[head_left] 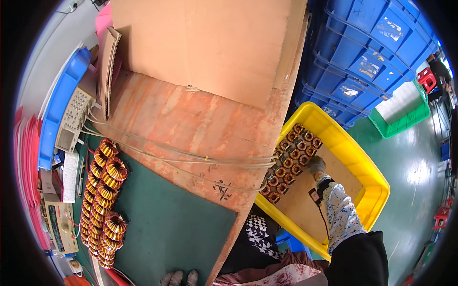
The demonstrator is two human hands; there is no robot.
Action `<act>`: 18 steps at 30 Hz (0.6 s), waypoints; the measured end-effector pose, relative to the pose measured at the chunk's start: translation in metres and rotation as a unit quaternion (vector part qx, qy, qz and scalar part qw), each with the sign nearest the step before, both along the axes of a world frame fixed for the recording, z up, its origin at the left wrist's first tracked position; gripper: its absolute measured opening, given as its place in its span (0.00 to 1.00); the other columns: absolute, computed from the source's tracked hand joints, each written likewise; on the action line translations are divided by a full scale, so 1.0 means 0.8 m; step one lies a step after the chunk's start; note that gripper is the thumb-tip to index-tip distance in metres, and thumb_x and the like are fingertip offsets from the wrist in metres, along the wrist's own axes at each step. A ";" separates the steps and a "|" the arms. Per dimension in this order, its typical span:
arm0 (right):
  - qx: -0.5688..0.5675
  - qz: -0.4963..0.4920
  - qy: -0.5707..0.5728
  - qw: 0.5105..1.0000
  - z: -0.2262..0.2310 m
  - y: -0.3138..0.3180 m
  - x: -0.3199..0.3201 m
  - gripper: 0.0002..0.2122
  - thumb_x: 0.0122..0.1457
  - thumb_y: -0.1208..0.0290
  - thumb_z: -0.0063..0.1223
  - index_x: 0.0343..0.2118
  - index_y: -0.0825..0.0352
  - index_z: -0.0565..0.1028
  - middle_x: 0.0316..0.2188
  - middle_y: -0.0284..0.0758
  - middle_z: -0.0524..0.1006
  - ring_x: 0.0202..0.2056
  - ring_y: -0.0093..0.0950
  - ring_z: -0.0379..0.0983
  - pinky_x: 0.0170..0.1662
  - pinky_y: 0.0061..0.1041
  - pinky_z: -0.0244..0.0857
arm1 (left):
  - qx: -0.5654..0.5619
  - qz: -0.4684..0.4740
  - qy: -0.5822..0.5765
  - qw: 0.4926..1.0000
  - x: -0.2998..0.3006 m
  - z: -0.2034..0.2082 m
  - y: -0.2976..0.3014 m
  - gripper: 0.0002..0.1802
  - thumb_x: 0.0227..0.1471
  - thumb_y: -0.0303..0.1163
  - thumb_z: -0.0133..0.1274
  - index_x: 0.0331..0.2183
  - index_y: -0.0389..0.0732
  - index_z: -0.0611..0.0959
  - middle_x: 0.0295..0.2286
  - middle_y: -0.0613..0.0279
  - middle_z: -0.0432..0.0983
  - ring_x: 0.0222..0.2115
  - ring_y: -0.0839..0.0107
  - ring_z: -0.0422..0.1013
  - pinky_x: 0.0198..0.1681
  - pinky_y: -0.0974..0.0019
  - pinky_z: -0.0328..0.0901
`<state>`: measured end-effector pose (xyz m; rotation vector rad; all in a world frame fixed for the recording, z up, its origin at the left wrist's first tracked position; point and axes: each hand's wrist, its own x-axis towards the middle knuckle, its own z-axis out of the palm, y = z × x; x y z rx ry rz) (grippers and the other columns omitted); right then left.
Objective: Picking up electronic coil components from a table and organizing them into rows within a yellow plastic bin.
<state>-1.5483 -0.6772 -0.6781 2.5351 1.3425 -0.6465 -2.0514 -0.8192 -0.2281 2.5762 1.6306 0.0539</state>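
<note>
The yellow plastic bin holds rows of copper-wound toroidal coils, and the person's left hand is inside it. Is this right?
Not the left hand: the head view shows the right hand inside the yellow plastic bin, which does hold rows of copper-wound toroidal coils.

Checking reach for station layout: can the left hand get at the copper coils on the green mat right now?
Probably yes: the left hand shows at the picture's lower edge, with only bare green mat visible between it and the copper coils.

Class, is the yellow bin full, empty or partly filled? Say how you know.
Partly filled: wound coils cover the left part of the yellow bin, while bare tan base shows beside them.
</note>
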 end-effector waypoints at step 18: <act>0.553 -0.236 0.374 0.707 0.099 0.005 -0.076 0.20 0.48 0.82 0.49 0.47 0.66 0.65 0.38 0.35 0.71 0.37 0.26 0.68 0.41 0.22 0.63 | 0.020 0.010 -0.019 1.000 -0.005 0.020 -0.018 0.30 0.48 0.51 0.43 0.48 0.42 0.70 0.44 0.50 0.61 0.42 0.50 0.58 0.46 0.52 0.53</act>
